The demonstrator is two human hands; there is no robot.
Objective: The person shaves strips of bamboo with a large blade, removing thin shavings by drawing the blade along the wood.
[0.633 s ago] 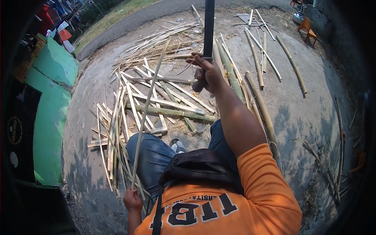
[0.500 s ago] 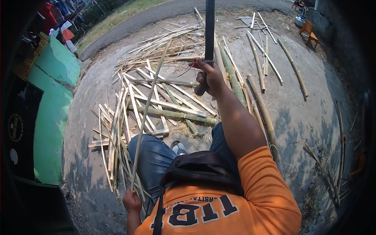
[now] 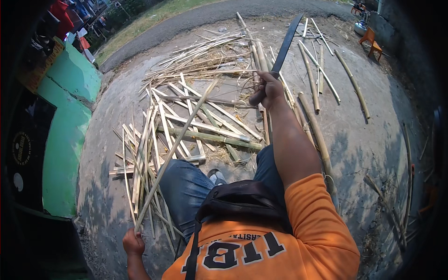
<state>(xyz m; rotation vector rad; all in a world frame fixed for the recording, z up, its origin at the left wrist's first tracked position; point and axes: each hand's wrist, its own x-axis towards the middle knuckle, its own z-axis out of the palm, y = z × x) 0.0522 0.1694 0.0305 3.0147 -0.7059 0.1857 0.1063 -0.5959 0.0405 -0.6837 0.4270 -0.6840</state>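
A machete with a long dark blade point(image 3: 285, 49) and a rounded handle is in my right hand point(image 3: 271, 91), fingers wrapped round the handle. Its blade points up and away, leaning right, over the bamboo on the ground. My left hand point(image 3: 133, 242) is low at the left, closed round the near end of a long bamboo strip point(image 3: 175, 145). The strip slants up past my left knee, its far end near the middle of the view, left of the machete and apart from the blade. Under it lies a crossed heap of pale split bamboo strips point(image 3: 149, 144).
More thin strips point(image 3: 196, 51) lie farther off. Whole bamboo poles point(image 3: 317, 135) and a green split length point(image 3: 210, 135) rest on the concrete. A green wall point(image 3: 65, 135) stands left; an orange chair point(image 3: 372, 43) is far right. A black waist bag point(image 3: 247, 200) crosses my front.
My left hand has moved left with the strip's near end, so the strip slants more. My right hand has shifted slightly right and lower, and the machete blade has tipped from upright toward the right.
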